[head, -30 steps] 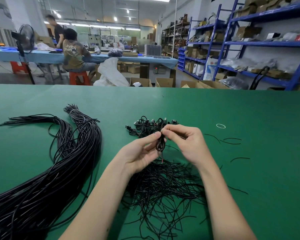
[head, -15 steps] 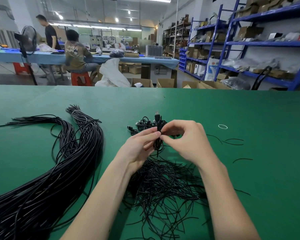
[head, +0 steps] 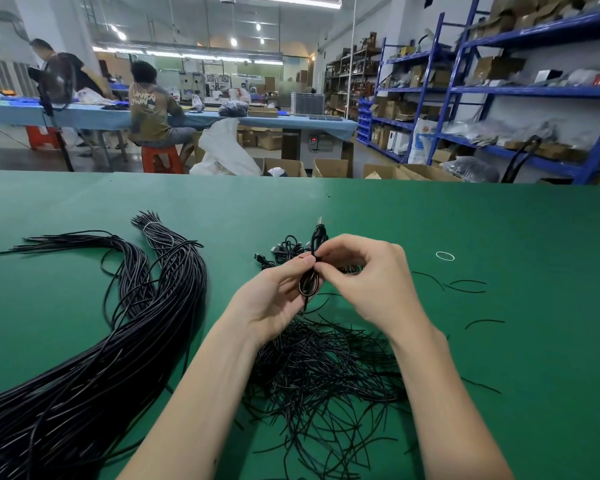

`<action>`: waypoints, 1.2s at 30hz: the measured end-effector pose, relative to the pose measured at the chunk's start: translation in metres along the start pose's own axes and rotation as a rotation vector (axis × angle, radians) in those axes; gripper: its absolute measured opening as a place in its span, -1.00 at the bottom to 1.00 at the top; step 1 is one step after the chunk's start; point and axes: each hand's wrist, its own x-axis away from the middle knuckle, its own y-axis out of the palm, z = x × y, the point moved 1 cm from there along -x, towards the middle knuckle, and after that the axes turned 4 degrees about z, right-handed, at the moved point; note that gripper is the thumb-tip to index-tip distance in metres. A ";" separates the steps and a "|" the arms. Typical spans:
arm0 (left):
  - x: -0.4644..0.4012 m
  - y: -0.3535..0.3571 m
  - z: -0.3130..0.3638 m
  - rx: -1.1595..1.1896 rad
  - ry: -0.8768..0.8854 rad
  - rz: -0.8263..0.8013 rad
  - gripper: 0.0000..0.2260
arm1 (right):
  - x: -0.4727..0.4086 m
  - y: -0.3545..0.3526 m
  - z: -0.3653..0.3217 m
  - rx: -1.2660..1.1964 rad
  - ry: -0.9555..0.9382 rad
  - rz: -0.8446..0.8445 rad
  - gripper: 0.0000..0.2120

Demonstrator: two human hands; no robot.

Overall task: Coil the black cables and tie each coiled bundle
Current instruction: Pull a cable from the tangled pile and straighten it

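The left hand (head: 274, 299) is pinching the small coiled cable (head: 310, 284) at its waist with thumb and forefinger, and the right hand (head: 364, 278) is meeting it there, fingertips curled onto the same spot. Over the last second the coil has been rising a little from the tabletop (head: 499, 341) and turning upright — its plug end (head: 319, 230) is now sticking up above the knuckles, where a moment ago it was lower. The right fingers have been closing in tighter, probably twisting a tie around the middle, though the tie itself is too thin to make out. That suggests this bundle is nearing completion. Just beyond the hands, finished bundles (head: 284, 251) are lying in a small heap; beneath the wrists the pile of short ties (head: 323, 375) is spreading out; to the left the long uncoiled cables (head: 118, 341) are waiting — plenty more to go.
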 end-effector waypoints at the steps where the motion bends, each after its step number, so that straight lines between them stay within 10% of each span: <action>1: 0.000 0.000 0.000 0.007 -0.001 0.000 -0.91 | 0.000 0.000 0.000 0.000 -0.013 0.003 -0.83; 18: 0.001 0.005 -0.005 -0.031 0.109 -0.042 -0.89 | 0.002 0.001 0.006 -0.053 0.002 0.075 -0.87; 36: 0.006 -0.019 0.004 -0.179 -0.204 -0.267 -0.88 | 0.007 -0.006 0.009 -0.207 0.009 -0.094 -0.87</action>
